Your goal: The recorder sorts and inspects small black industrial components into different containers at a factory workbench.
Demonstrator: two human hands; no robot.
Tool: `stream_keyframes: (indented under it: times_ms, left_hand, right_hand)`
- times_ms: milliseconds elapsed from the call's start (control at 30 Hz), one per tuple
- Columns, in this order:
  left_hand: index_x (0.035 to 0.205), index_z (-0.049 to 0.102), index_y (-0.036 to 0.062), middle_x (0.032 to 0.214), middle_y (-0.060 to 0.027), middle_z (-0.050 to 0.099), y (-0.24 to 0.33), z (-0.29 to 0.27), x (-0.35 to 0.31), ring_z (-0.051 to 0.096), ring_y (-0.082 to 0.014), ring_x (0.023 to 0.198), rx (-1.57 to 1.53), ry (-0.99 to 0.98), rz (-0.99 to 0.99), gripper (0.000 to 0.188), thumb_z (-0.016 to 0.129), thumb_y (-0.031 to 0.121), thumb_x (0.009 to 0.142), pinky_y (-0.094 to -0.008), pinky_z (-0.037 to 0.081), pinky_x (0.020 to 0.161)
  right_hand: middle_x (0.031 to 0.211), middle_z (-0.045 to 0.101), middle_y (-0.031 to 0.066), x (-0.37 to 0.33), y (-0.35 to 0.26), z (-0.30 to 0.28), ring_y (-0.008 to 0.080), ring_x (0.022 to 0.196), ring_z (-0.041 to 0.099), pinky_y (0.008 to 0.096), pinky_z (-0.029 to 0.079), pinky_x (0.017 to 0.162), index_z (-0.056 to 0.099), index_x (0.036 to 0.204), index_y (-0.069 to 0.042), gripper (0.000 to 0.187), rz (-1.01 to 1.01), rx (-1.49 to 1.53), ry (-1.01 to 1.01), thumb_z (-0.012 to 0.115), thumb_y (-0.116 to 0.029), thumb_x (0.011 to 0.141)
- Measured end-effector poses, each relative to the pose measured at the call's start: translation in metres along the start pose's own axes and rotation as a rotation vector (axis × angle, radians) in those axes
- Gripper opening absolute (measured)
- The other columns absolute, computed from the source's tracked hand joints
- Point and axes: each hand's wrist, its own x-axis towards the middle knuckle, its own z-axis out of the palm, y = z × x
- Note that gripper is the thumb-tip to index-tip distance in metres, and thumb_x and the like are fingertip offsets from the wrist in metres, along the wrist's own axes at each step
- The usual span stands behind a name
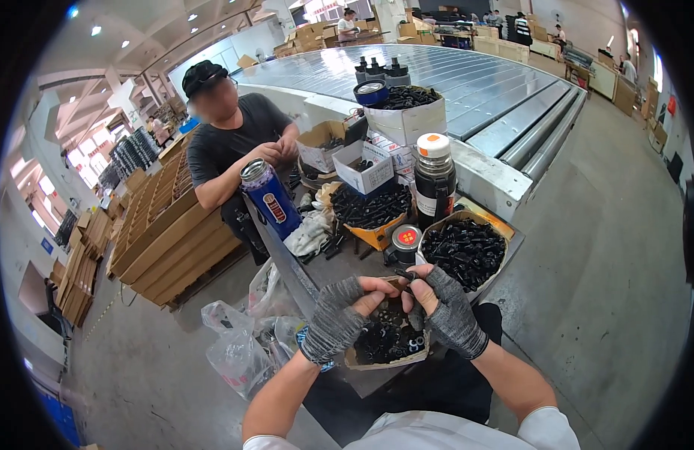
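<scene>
Both my hands wear grey knitted fingerless gloves and meet above an open carton (387, 365). Small black parts and several shiny rings lie in that carton. Between the thumb and fingers of my right hand (453, 309) is a small black part (408, 275), its exact kind too small to tell. My left hand (336, 315) is closed just beside it, thumb and forefinger bent toward each other. Whatever those left fingertips pinch, if anything, I cannot make out. A box of black fittings (465, 251) stands just beyond my right hand.
Past my hands stand a lidded jar (405, 241), a black thermos (435, 184), a blue can (270, 196) and a heap of black parts (371, 206). White gloves (311, 231) lie by the can. A co-worker (231, 139) sits across at left. Plastic bags (238, 352) hang at left; rollers (538, 139) lie behind.
</scene>
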Motion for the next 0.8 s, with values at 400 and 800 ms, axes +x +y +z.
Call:
stream_keyframes:
  times_ms: [400, 800]
  left_hand:
    - [0.112, 0.067, 0.0016, 0.103, -0.006, 0.068, 0.005, 0.018, -0.002, 0.065, -0.0159, 0.096, -0.388, 0.114, -0.172, 0.021, 0.067, 0.004, 0.09, -0.0295, 0.052, 0.089]
    - [0.107, 0.066, 0.0027, 0.097, -0.0041, 0.069, 0.005, 0.024, 0.003, 0.065, -0.0115, 0.088, -0.346, 0.182, -0.223, 0.02, 0.072, 0.009, 0.089, -0.0257, 0.052, 0.081]
  right_hand:
    - [0.1, 0.061, 0.0076, -0.002, 0.001, 0.009, 0.0156, 0.094, 0.06, 0.03, 0.049, 0.085, 0.056, 0.118, -0.002, 0.022, -0.197, -0.214, 0.093, 0.052, -0.018, 0.103]
    - [0.102, 0.062, 0.0141, -0.005, 0.0, 0.009, 0.0262, 0.097, 0.062, 0.0346, 0.048, 0.088, 0.057, 0.116, -0.002, 0.023, -0.205, -0.237, 0.114, 0.051, -0.018, 0.102]
